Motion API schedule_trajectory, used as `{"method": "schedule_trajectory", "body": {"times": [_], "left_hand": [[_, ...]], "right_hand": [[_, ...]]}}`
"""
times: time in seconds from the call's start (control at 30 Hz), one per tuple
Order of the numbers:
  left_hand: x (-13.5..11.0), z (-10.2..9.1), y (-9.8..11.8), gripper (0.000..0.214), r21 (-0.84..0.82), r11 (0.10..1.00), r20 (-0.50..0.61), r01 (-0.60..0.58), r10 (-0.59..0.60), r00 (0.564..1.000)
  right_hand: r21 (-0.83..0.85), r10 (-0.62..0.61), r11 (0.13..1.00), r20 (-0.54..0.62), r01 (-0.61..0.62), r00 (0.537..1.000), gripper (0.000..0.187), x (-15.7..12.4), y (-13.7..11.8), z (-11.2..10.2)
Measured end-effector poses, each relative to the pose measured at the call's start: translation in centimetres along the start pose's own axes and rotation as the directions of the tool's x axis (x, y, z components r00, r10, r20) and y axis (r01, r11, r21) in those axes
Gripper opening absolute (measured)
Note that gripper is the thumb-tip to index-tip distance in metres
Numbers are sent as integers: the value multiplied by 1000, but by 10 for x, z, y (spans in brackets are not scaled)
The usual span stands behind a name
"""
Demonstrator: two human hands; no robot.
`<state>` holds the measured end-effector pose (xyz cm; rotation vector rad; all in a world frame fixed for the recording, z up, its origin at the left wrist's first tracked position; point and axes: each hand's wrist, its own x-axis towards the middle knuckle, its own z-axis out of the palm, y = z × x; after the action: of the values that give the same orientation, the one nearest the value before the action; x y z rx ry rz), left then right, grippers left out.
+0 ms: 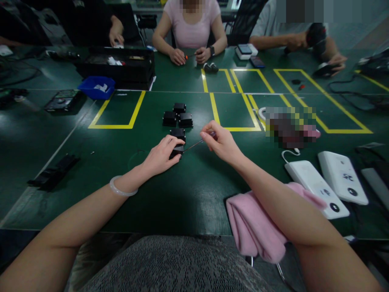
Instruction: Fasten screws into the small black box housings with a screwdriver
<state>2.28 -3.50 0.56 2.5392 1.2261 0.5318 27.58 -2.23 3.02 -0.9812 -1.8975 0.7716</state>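
My left hand is closed around a small black box-shaped part on the green table, fingers over its top and thumb at the near side. In my right hand is a thin screwdriver, pinched at its dark handle. Its shaft slants down to the left, and the tip meets or nearly meets the right side of the held part. Just beyond my left fingers sits another black box-shaped part. Several more, such as this black box, stand farther back. What the tip touches is too small to make out.
Black parts lie at the left, near a tiny screw. A blue bin stands by a black toolbox. White power banks and a pink cloth are at my right. Co-workers sit across the table.
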Motion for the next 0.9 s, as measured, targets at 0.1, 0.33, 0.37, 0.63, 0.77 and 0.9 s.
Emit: {"method": "schedule_trajectory", "body": {"times": [0.1,0.33,0.37,0.63,0.77,0.9], "left_hand": [[0,1,0,40,0,1000,-8,-7,7,1000],[0,0,0,39,-3,1000,-12,-11,11,1000],[0,0,0,39,-4,1000,-13,-11,11,1000],[0,1,-1,40,-9,1000,-19,-14,14,1000],[0,1,0,39,-12,1000,-26,-15,15,1000],[0,1,0,39,-9,1000,-17,-13,13,1000]], "right_hand": [[-10,-6,1000,10,6,1000,18,0,2,0],[-18,-31,999,8,31,999,5,0,0,0],[-19,-23,1000,11,23,1000,6,0,1,0],[-21,-13,1000,40,14,999,5,-1,-1,-1],[-12,-25,1000,38,25,999,6,-1,-2,-2],[-4,-1,1000,41,1,999,17,0,0,-2]]}}
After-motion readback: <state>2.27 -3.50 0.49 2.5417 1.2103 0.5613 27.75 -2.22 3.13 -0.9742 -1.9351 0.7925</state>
